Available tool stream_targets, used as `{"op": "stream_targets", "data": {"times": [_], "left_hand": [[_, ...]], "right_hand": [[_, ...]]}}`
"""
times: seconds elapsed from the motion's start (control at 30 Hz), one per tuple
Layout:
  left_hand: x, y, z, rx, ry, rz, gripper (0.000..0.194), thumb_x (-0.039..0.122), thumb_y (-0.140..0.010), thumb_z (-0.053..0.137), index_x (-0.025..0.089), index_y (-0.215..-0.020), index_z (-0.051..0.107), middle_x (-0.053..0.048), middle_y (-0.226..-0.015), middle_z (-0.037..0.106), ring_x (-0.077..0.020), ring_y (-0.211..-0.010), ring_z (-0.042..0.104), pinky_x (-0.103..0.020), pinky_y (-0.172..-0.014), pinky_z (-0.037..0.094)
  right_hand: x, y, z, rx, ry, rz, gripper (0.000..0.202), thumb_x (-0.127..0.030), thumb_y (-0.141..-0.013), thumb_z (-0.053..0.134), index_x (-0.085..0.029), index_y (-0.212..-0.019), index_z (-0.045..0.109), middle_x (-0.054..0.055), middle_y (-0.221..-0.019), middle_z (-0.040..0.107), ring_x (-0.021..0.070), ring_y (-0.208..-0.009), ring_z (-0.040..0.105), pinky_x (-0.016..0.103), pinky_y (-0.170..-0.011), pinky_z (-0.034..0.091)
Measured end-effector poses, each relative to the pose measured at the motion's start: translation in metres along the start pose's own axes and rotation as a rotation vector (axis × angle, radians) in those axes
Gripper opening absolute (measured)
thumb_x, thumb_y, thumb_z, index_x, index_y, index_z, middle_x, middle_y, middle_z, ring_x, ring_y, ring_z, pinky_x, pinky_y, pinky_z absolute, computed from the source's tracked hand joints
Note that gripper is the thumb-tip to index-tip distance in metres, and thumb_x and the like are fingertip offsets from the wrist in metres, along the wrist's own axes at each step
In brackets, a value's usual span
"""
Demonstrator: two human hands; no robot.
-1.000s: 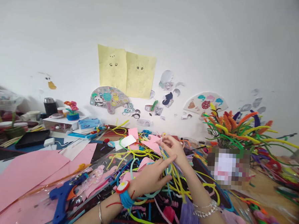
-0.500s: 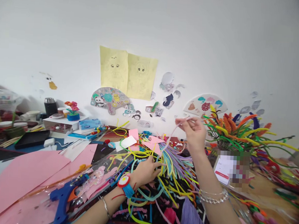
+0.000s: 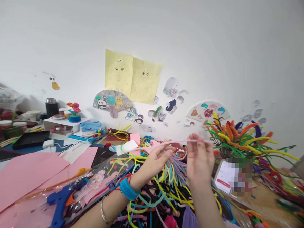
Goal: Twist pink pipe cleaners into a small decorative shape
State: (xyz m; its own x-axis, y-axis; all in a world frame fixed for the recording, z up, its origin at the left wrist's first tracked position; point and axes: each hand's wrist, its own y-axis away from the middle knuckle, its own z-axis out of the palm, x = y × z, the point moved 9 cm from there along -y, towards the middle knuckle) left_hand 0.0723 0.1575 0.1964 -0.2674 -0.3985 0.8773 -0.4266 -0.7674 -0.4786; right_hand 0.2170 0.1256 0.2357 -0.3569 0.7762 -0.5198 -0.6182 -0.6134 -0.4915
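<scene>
A pale pink pipe cleaner (image 3: 177, 141) stretches nearly level above the heap, its left end reaching past a white paper piece. My right hand (image 3: 201, 159) is raised, fingers pointing up and closed on it near its right end. With the fingers bent, my left hand (image 3: 156, 163) closes on it farther left; its fingertips are partly hidden. Below both hands lies a tangled pile of yellow, blue and lilac pipe cleaners (image 3: 173, 176). A purple ribbed piece (image 3: 190, 221) and a dark pink piece (image 3: 171, 224) sit at the near edge of the pile.
On the left are pink paper sheets (image 3: 23, 178) and a blue glue gun (image 3: 58, 204). At the right stand a colourful pipe-cleaner bouquet (image 3: 238, 137) and a lit phone (image 3: 224, 175). A black tray (image 3: 30, 140) and a dark flask (image 3: 51, 107) are farther back.
My right hand has come down and its fingers now point upward. My left hand has lifted slightly from the pile. The pink pipe cleaner, hanging in a curve before, now runs nearly straight between them.
</scene>
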Motion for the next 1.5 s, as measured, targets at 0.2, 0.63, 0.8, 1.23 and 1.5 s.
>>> {"op": "stream_targets", "data": {"times": [0.2, 0.63, 0.8, 1.23, 1.5], "left_hand": [[0.005, -0.010, -0.029, 0.201, 0.324, -0.033, 0.037, 0.037, -0.083, 0.056, 0.010, -0.108, 0.063, -0.005, -0.067, 0.064, -0.0114, -0.060, 0.056, -0.023, -0.059, 0.045], [0.016, -0.017, -0.059, 0.155, 0.191, 0.025, 0.035, 0.040, -0.076, 0.065, 0.011, -0.097, 0.068, -0.002, -0.063, 0.065, -0.0106, -0.053, 0.059, -0.023, -0.057, 0.046], [0.021, -0.016, -0.062, 0.101, 0.135, 0.008, 0.032, 0.039, -0.073, 0.068, 0.011, -0.088, 0.072, -0.001, -0.060, 0.062, -0.0080, -0.047, 0.053, -0.022, -0.051, 0.043], [0.012, -0.016, -0.067, 0.027, 0.169, -0.081, 0.029, 0.037, -0.074, 0.067, 0.012, -0.088, 0.071, 0.001, -0.053, 0.058, -0.0076, -0.048, 0.052, -0.020, -0.050, 0.040], [0.016, -0.016, -0.062, -0.003, 0.097, -0.064, 0.026, 0.037, -0.072, 0.069, 0.011, -0.072, 0.070, -0.001, -0.057, 0.060, -0.0081, -0.050, 0.052, -0.021, -0.051, 0.041]], "right_hand": [[0.047, 0.019, 0.003, -0.066, -0.035, 0.262, 0.021, -0.018, -0.062, 0.079, -0.017, -0.069, 0.059, -0.001, -0.076, 0.071, 0.0111, -0.081, 0.068, 0.023, -0.079, 0.055], [0.078, 0.030, 0.028, -0.331, 0.208, 0.477, 0.021, -0.027, -0.060, 0.080, -0.014, -0.070, 0.066, 0.002, -0.068, 0.072, 0.0129, -0.058, 0.067, 0.024, -0.062, 0.057], [0.081, 0.039, 0.041, -0.467, 0.303, 0.489, 0.026, -0.034, -0.059, 0.080, -0.015, -0.070, 0.067, 0.002, -0.059, 0.069, 0.0140, -0.054, 0.065, 0.027, -0.060, 0.056], [0.079, 0.039, 0.042, -0.533, 0.391, 0.429, 0.027, -0.039, -0.062, 0.077, -0.016, -0.071, 0.065, -0.003, -0.056, 0.062, 0.0081, -0.044, 0.053, 0.019, -0.045, 0.043], [0.075, 0.042, 0.046, -0.575, 0.471, 0.386, 0.024, -0.038, -0.065, 0.075, -0.016, -0.068, 0.066, -0.002, -0.055, 0.060, 0.0083, -0.046, 0.051, 0.019, -0.047, 0.043]]}}
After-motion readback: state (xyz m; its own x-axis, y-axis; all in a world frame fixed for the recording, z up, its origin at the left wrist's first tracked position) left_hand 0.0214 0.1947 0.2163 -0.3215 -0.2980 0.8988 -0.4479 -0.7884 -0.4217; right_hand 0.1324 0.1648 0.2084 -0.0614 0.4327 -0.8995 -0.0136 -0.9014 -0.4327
